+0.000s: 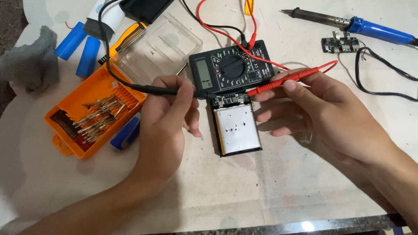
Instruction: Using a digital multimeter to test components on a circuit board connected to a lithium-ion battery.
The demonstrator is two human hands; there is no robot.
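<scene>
Two hands (170, 117), two probes (283, 82), one multimeter (230, 69).

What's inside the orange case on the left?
The orange case holds a loose pile of metal screwdriver bits and a dark slotted holder. What lies under the pile is hidden.

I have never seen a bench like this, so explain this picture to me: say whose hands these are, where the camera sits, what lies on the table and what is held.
One picture, from a camera worn on the person's head, looking down at their own bare hands. The left hand holds a black probe; the right hand holds a red probe. Both tips meet at the top of an opened flat device with a silver battery pack. Behind it lies a black multimeter. Also on the table: an orange case of screwdriver bits, blue cylindrical cells, and a blue-handled soldering iron.
</scene>
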